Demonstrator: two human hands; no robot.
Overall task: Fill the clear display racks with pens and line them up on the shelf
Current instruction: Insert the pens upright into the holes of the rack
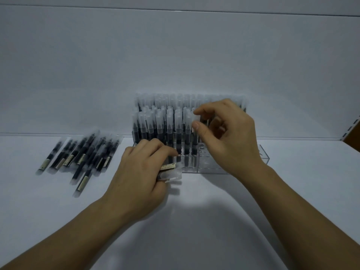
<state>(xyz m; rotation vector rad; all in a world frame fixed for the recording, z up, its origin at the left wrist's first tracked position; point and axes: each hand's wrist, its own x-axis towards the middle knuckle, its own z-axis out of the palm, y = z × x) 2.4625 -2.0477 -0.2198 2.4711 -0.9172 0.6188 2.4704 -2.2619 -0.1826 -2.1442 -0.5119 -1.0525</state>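
Note:
A clear display rack (263,158) stands on the white shelf at the centre, with several black pens with frosted caps (159,121) upright in its rows. My right hand (226,137) pinches the frosted cap of one pen (196,120) between thumb and forefinger over the rack's front row. My left hand (142,176) grips a small bundle of pens (171,171) just in front of the rack's left half. The rack's front right slots stand without pens.
A loose pile of several black pens (83,156) lies flat on the white shelf (194,221) to the left of the rack. The white back wall rises behind. A shelf upright with slots (350,129) shows at the far right edge.

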